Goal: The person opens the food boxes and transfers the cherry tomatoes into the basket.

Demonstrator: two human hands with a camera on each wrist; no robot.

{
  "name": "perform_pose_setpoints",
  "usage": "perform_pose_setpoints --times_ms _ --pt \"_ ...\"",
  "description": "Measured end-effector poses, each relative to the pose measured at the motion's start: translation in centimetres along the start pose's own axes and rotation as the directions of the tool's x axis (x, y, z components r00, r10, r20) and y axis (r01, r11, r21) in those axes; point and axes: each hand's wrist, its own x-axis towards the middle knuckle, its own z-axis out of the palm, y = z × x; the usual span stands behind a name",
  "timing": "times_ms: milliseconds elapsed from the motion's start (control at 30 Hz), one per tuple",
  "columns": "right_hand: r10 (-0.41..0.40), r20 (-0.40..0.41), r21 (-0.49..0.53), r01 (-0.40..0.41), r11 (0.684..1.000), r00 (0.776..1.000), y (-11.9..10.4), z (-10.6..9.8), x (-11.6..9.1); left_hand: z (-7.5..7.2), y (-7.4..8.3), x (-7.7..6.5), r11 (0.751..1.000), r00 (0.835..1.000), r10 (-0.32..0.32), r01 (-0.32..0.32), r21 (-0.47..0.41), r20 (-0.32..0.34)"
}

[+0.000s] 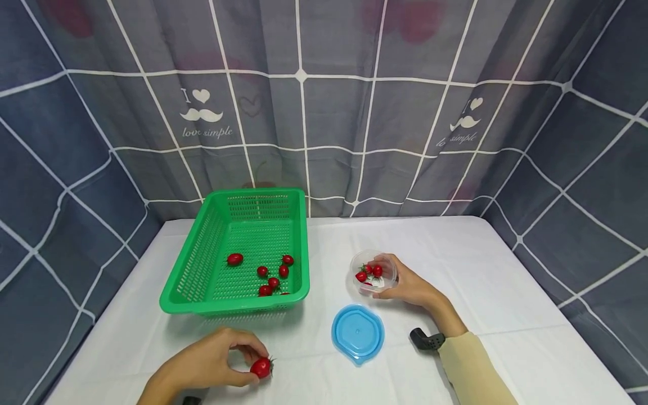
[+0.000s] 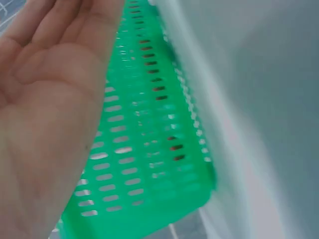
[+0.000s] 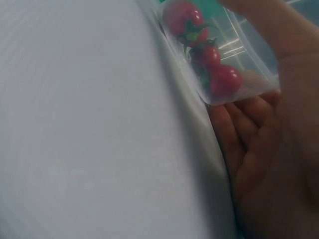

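Observation:
Between thumb and fingers, my left hand (image 1: 217,360) pinches a red cherry tomato (image 1: 261,368) with a green stem, in front of the green basket. In the left wrist view only the palm of the left hand (image 2: 50,99) shows, and the tomato is out of sight. My right hand (image 1: 412,284) grips the side of a clear plastic container (image 1: 358,262) on the white cloth. Several cherry tomatoes (image 3: 225,80) lie inside that container, as the right wrist view shows close up. A round blue lid (image 1: 358,333) lies flat in front of the container.
At the back left stands a green perforated basket (image 1: 304,242) with several cherry tomatoes (image 1: 235,259) on its floor. A white cloth (image 1: 506,281) covers the table. Dark checked curtains (image 1: 334,112) enclose the back and both sides.

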Motion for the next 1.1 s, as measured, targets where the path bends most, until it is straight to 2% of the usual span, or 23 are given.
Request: perform_pose_setpoints --times_ms 200,400,533,800,933,1100 --pt "0.025 0.031 -0.011 -0.024 1.0 0.999 0.4 0.5 0.1 0.2 1.6 -0.4 0.992 0.991 0.126 -0.125 0.031 -0.032" --pt "0.02 0.015 -0.017 -0.02 1.0 1.0 0.3 0.7 0.1 -0.7 3.2 -0.2 0.983 0.983 0.17 -0.165 0.082 -0.062" --pt "-0.004 0.014 -0.011 0.004 1.0 1.0 0.2 0.4 0.1 -1.8 4.0 0.2 0.965 0.967 0.225 -0.204 0.167 -0.119" --pt "-0.011 0.014 -0.013 0.011 1.0 1.0 0.2 -0.2 0.1 -4.2 5.9 0.4 0.946 0.957 0.206 -0.142 0.292 -0.204" --pt "-0.007 0.013 -0.014 0.007 1.0 1.0 0.3 -0.3 0.1 -5.1 6.3 0.8 0.927 0.925 0.254 -0.149 0.344 -0.283" --pt "-0.021 0.016 -0.008 0.021 1.0 1.0 0.2 -0.3 0.1 -6.0 5.7 1.5 0.92 0.877 0.238 -0.065 0.387 -0.418"
